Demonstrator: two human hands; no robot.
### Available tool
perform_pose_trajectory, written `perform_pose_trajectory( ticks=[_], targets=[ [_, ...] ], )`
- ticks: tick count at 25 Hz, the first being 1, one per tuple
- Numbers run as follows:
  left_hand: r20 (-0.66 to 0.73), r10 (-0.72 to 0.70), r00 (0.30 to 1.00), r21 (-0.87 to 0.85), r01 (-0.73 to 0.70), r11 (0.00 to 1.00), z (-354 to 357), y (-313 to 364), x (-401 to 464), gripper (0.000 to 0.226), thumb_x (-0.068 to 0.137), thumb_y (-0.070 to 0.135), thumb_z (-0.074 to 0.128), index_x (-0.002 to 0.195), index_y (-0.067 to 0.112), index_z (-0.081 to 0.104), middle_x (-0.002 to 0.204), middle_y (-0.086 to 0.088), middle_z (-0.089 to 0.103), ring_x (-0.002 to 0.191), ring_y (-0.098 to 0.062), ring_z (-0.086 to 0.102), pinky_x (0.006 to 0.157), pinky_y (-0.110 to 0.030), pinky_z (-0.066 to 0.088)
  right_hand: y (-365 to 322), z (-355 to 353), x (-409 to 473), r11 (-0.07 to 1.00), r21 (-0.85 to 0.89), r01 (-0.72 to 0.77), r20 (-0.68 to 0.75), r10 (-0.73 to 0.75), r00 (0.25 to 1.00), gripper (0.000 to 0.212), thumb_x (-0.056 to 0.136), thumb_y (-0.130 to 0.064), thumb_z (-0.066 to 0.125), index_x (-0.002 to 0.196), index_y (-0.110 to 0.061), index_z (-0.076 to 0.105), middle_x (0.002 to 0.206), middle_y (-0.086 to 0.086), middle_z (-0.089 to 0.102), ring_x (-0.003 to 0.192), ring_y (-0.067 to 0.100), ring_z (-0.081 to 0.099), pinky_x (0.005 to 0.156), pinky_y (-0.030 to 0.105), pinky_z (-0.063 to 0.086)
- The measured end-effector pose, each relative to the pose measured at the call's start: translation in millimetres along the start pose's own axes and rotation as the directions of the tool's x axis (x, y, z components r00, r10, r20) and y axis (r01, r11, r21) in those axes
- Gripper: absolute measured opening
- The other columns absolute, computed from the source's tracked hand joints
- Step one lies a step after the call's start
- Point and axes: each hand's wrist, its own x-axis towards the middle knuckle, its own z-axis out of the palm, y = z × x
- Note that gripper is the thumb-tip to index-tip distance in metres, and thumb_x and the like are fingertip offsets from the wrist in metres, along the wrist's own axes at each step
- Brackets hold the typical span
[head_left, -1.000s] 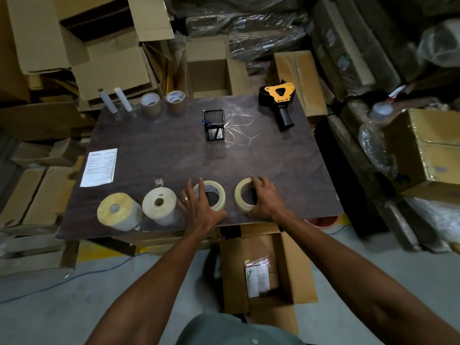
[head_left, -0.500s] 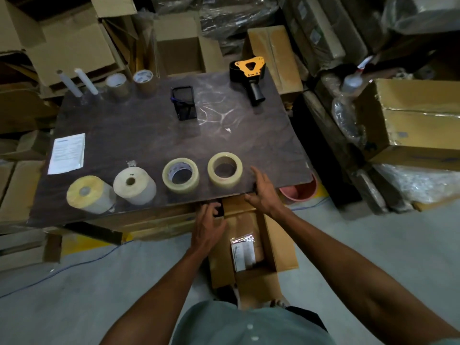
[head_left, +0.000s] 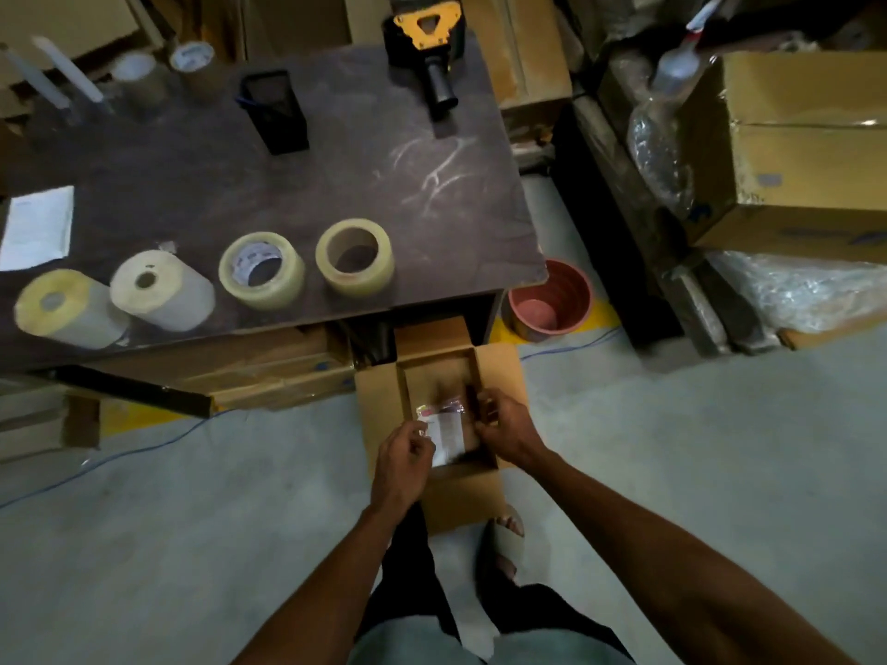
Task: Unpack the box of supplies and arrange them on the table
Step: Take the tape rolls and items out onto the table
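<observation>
An open cardboard box (head_left: 379, 400) sits on the floor below the table's front edge. Inside it lies a small clear plastic packet (head_left: 446, 431) with a white label. My left hand (head_left: 403, 465) pinches the packet's left edge and my right hand (head_left: 504, 424) grips its right side. On the dark table (head_left: 336, 184) stand two clear tape rolls (head_left: 355, 256) (head_left: 261, 271) and two label rolls (head_left: 161, 290) (head_left: 65, 309) in a row along the front. Further back are a black mesh holder (head_left: 276, 110) and a yellow-black tape dispenser (head_left: 427, 36).
A white paper sheet (head_left: 38, 228) lies at the table's left. Two brown tape rolls (head_left: 192, 64) and white tubes (head_left: 67, 69) stand at the back left. A red bucket (head_left: 552, 300) sits on the floor right of the table. Stacked cartons (head_left: 792, 146) fill the right side.
Both hands left the tape rolls on the table, dropped down to the box on the floor and took hold of the plastic packet. The view tilted downward.
</observation>
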Motion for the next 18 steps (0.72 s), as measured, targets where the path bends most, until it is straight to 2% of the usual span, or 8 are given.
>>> perform_pose_trajectory(
  ticks=[4, 7, 9, 11, 13, 16, 18],
  targets=[
    [0.028, -0.09, 0.995, -0.013, 0.091, 0.996, 54, -31, 0, 0.022, 0.091, 0.022, 0.058, 0.113, 0.02, 0.065, 0.108, -0.003, 0.07, 0.096, -0.016, 0.066, 0.086, -0.034, 0.056, 66, 39, 4, 0.992, -0.03, -0.122, 0.076, 0.124, 0.989, 0.039, 0.077, -0.017, 0.071, 0.115, -0.01, 0.061, 0.103, 0.006, 0.07, 0.094, 0.024, 0.066, 0.076, 0.031, 0.05],
    [0.045, -0.122, 0.992, -0.023, 0.123, 0.992, 86, -64, 12, 0.017, 0.093, 0.015, 0.059, 0.107, 0.018, 0.067, 0.104, -0.001, 0.07, 0.096, -0.016, 0.066, 0.087, -0.029, 0.054, 136, 91, 38, 0.983, -0.046, -0.178, 0.15, 0.183, 0.972, 0.044, 0.073, -0.034, 0.062, 0.115, -0.019, 0.065, 0.111, 0.001, 0.071, 0.102, 0.022, 0.067, 0.084, 0.031, 0.053],
    [0.071, -0.15, 0.986, 0.001, 0.15, 0.989, 108, -95, 31, 0.016, 0.092, 0.013, 0.059, 0.104, 0.018, 0.067, 0.099, 0.0, 0.069, 0.093, -0.017, 0.065, 0.085, -0.031, 0.054, 174, 124, 67, 0.982, -0.075, -0.175, 0.174, 0.186, 0.967, 0.048, 0.07, -0.038, 0.055, 0.112, -0.019, 0.067, 0.11, 0.004, 0.071, 0.102, 0.025, 0.067, 0.083, 0.031, 0.053],
    [0.107, -0.206, 0.973, 0.018, 0.205, 0.979, 132, -128, 57, 0.021, 0.092, 0.013, 0.059, 0.111, 0.017, 0.067, 0.109, -0.002, 0.07, 0.101, -0.019, 0.065, 0.091, -0.032, 0.052, 181, 139, 86, 0.981, -0.097, -0.168, 0.181, 0.183, 0.966, 0.042, 0.076, -0.03, 0.055, 0.112, -0.011, 0.065, 0.109, 0.008, 0.069, 0.101, 0.028, 0.065, 0.083, 0.033, 0.052],
    [0.116, -0.267, 0.957, -0.01, 0.27, 0.963, 164, -167, 85, 0.029, 0.093, 0.012, 0.059, 0.122, 0.012, 0.063, 0.118, -0.007, 0.067, 0.112, -0.025, 0.063, 0.093, -0.026, 0.047, 208, 170, 118, 0.977, -0.057, -0.203, 0.171, 0.21, 0.963, 0.033, 0.087, -0.018, 0.059, 0.117, -0.006, 0.061, 0.109, 0.012, 0.067, 0.101, 0.029, 0.063, 0.087, 0.036, 0.051],
    [0.09, -0.375, 0.923, -0.036, 0.38, 0.924, 206, -211, 122, 0.034, 0.098, 0.017, 0.055, 0.13, 0.008, 0.057, 0.126, -0.009, 0.061, 0.12, -0.028, 0.056, 0.085, -0.016, 0.034, 244, 210, 157, 0.981, -0.033, -0.189, 0.116, 0.192, 0.974, 0.038, 0.092, -0.019, 0.061, 0.127, -0.005, 0.056, 0.117, 0.015, 0.065, 0.11, 0.032, 0.062, 0.089, 0.032, 0.047],
    [0.064, -0.403, 0.913, -0.045, 0.406, 0.913, 232, -239, 146, 0.034, 0.099, 0.019, 0.052, 0.131, 0.008, 0.057, 0.133, -0.01, 0.058, 0.122, -0.03, 0.054, 0.093, -0.022, 0.035, 267, 234, 178, 0.975, -0.001, -0.224, 0.121, 0.222, 0.968, 0.047, 0.094, -0.021, 0.058, 0.138, -0.009, 0.047, 0.129, 0.013, 0.06, 0.118, 0.03, 0.057, 0.088, 0.027, 0.042]
  ],
)
